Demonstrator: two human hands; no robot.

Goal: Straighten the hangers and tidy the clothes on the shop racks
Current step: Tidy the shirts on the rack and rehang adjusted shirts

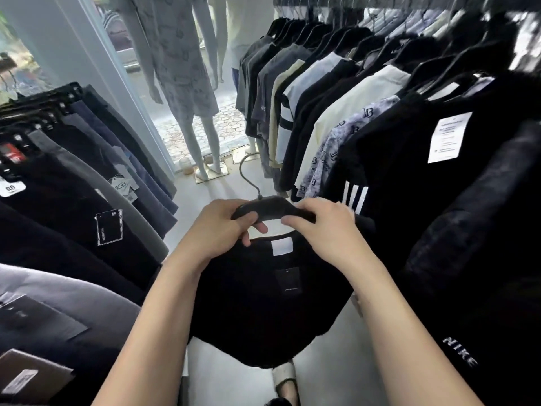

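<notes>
Hanger [270, 208], black and held level, sat between both hands in the aisle of a clothes shop, its wire hook [248, 171] standing free above the pale floor [222, 186] beyond the knuckles. The left grip [222, 230] had its fingers curled round the hanger's left end. The right grip [319, 227] was closed on the right end, fingertips tucked under the bar.

A black T-shirt [263, 312] hung below the two grips, its neckline just under the hanger. A white collar label [277, 246] and a dark swing tag [288, 279] showed between the wrists. Whether the hanger's ends sat inside the shoulders could not be told.

Right of the right grip, and nearly touching it, hung a black top with three white stripes [355, 197], part of a packed row of shirts [366, 92] on black hangers along a rail [322, 0]. One of them carried a white paper tag [445, 136], and another read NIKE [459, 351].

Left of the left grip hung a row of dark trousers [87, 159] with price tags. Well beyond both grips, a dressed mannequin [187, 83] stood by the window. Below the T-shirt's hem, a sandalled foot [285, 379] rested on the floor.
</notes>
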